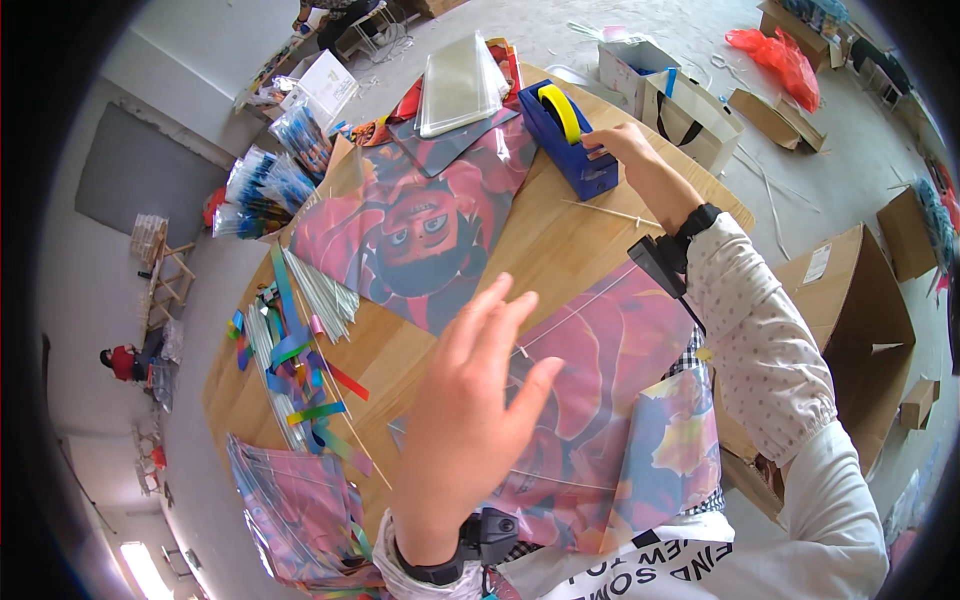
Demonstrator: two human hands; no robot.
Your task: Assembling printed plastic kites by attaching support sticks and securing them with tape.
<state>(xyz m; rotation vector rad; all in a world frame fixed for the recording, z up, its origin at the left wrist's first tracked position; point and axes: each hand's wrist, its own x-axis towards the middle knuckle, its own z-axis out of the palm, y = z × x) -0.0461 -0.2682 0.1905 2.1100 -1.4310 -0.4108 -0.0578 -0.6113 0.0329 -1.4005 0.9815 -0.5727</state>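
My left hand (475, 390) is raised with fingers spread and nothing in it, above a pink and blue printed kite sheet (585, 370). Thin white rods cross this sheet, which lies at the table's near edge and over my lap. My right hand (625, 148) reaches to the front end of a blue tape dispenser (570, 150) holding a yellow-cored roll (558, 112). Its fingers are bent together at that end; what they pinch is too small to make out. A second printed sheet (415, 235), showing a cartoon face, lies farther back.
The wooden table (520, 255) also carries clear plastic sleeves (455, 85), white rods (320, 290) and colourful ribbons (290, 345). Folded printed sheets (300, 505) hang at the left near edge. Cardboard boxes (850, 320) stand right; a white bag (690, 120) stands beyond the dispenser.
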